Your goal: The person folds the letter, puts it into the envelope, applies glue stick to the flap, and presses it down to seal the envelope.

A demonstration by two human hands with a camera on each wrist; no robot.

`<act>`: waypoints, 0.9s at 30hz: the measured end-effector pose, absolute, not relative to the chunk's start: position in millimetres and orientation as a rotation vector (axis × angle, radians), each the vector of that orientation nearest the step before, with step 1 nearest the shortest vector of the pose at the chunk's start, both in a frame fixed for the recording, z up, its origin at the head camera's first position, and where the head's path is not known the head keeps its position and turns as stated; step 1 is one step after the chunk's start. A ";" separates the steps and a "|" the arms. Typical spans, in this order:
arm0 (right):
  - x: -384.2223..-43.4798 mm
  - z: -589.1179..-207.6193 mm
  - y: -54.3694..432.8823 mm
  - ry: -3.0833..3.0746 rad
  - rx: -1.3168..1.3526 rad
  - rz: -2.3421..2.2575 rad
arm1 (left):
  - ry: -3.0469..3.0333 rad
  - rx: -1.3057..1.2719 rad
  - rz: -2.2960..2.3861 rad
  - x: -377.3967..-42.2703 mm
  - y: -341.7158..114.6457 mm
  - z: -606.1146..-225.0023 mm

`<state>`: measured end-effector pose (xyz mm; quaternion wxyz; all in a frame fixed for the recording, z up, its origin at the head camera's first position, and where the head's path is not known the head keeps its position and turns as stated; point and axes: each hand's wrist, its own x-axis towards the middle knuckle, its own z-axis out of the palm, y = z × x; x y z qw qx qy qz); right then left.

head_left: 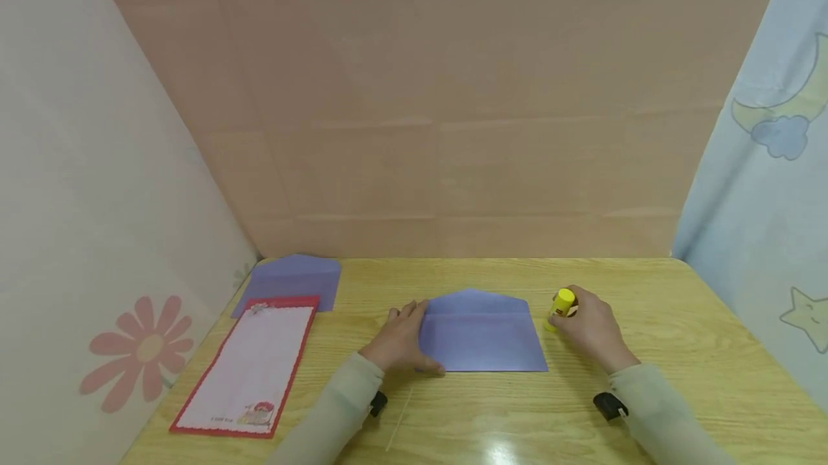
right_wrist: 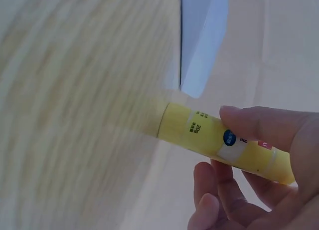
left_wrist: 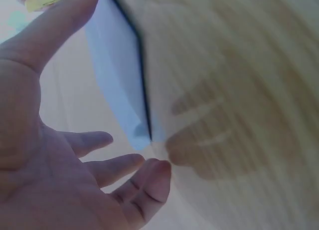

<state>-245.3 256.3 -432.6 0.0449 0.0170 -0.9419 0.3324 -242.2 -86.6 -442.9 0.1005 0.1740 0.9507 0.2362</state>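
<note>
A purple envelope [head_left: 481, 341] lies on the table with its pointed flap unfolded toward the back. My left hand [head_left: 402, 341] is at the envelope's left edge, thumb near its front corner. In the left wrist view that hand's fingers are spread and relaxed, with nothing gripped. To the right of the envelope, my right hand [head_left: 595, 330] holds a yellow glue stick [head_left: 561, 301] upright, cap end up, its base on or just above the table. The right wrist view shows the thumb on one side of the glue stick [right_wrist: 199, 132] and fingers on the other.
At the table's left lies a red-bordered sheet of white paper [head_left: 252, 364] with a small printed picture. It partly covers a second purple envelope [head_left: 294, 279]. A thin pale strip [head_left: 399, 418] lies near the front. Brown paper [head_left: 453, 127] stands behind the wooden table [head_left: 504, 418].
</note>
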 end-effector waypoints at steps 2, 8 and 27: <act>-246.2 -432.6 258.3 -2.894 0.050 1.004 | 2.798 0.512 0.714 -243.5 -87.1 -444.7; -247.0 -429.5 260.8 -2.994 -0.029 0.971 | 2.794 0.521 0.719 -246.7 -86.7 -446.1; -223.7 -423.8 222.1 -3.335 0.181 0.725 | 2.742 0.598 0.642 -255.2 -85.6 -442.8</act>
